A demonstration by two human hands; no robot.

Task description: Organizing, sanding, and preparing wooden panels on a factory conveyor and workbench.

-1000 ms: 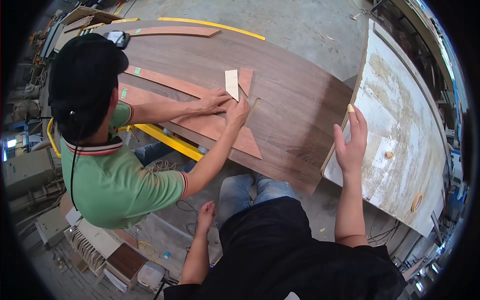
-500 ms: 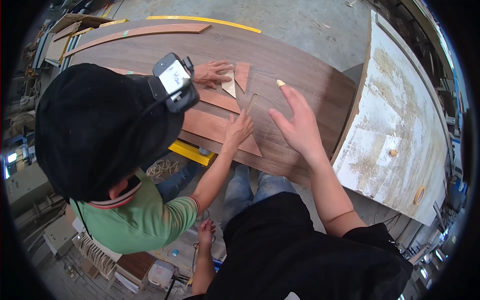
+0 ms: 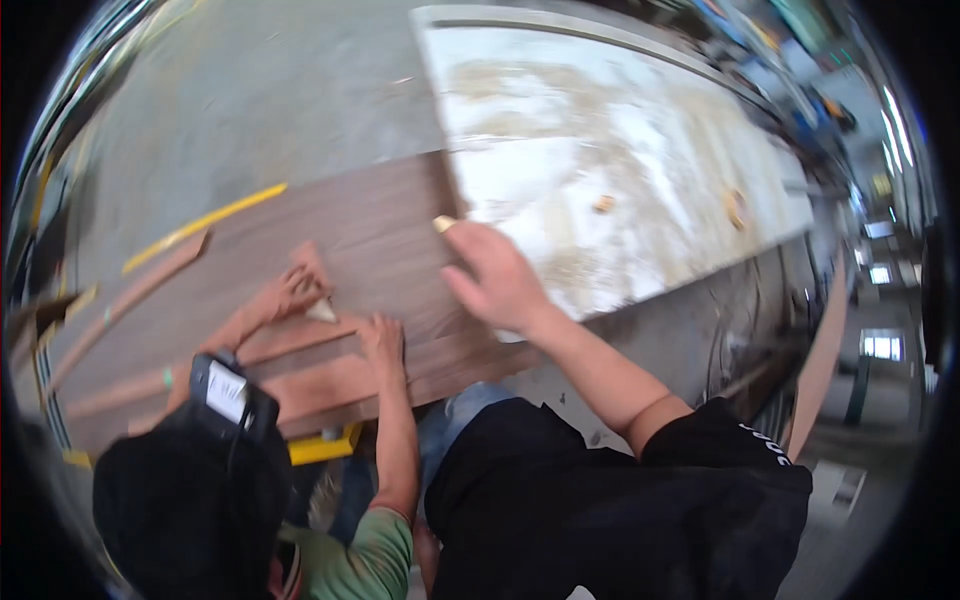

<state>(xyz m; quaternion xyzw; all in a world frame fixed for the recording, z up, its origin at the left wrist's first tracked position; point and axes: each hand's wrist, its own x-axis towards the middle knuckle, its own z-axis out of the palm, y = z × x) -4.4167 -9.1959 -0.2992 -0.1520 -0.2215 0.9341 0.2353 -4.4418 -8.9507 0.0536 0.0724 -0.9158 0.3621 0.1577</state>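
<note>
My right hand (image 3: 492, 278) hovers over the right end of the brown wood-grain table (image 3: 390, 215), thumb and fingers apart, gripping nothing. A yellowish cover (image 3: 442, 224) sits on one fingertip. Beside my body a sliver of my left hand or forearm (image 3: 425, 552) shows low in the picture, its fingers hidden behind a co-worker's arm and sleeve. On the table a co-worker's hands (image 3: 383, 342) press near reddish-brown wood strips (image 3: 318, 388) and a small pale triangular piece (image 3: 322, 311).
A worn white board (image 3: 530, 165) stands against the table's right end, bearing two small tan ring-like items (image 3: 602, 204). The co-worker's black cap (image 3: 185, 490) with a mounted phone-like device (image 3: 228, 390) fills the lower left. A yellow bar (image 3: 205, 226) lies along the far edge.
My view has swung right, so the table and co-worker sit further left and lower. My right hand is now nearer the white board. My left hand has become mostly hidden.
</note>
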